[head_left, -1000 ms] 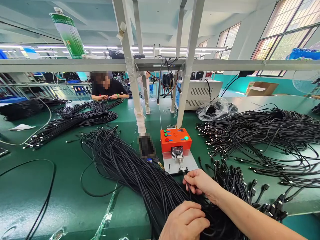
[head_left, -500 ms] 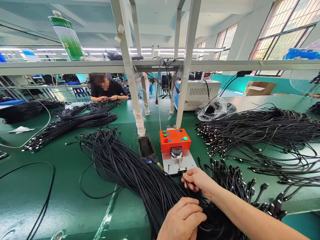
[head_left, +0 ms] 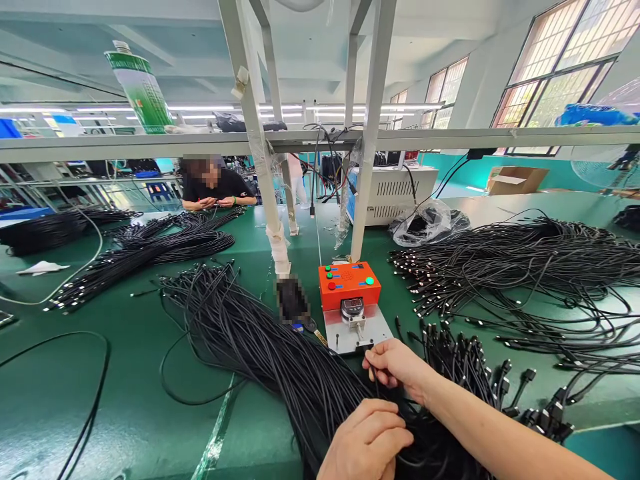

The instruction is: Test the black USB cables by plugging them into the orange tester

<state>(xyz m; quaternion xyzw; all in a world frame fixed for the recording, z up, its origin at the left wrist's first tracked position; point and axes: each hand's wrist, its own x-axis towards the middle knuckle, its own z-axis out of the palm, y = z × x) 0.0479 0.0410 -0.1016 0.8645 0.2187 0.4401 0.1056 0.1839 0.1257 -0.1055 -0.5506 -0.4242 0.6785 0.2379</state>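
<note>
My right hand (head_left: 397,365) pinches the end of a thin black cable just in front of the orange tester box (head_left: 349,285), near its metal base plate (head_left: 356,333) and round gauge. My left hand (head_left: 369,440) is closed on black cables in the thick bundle (head_left: 280,353) that runs diagonally across the green table. More cable ends with connectors (head_left: 467,360) lie right of my right hand.
A wide spread of black cables (head_left: 525,267) covers the right side. Other bundles (head_left: 150,243) lie at left, where a seated person (head_left: 215,183) works. Metal frame posts (head_left: 263,167) rise behind the tester; a white machine (head_left: 395,190) and plastic bag (head_left: 430,220) sit beyond.
My hands stay almost in place; the right hand has edged slightly closer to the tester's plate. The view has tilted a little.
</note>
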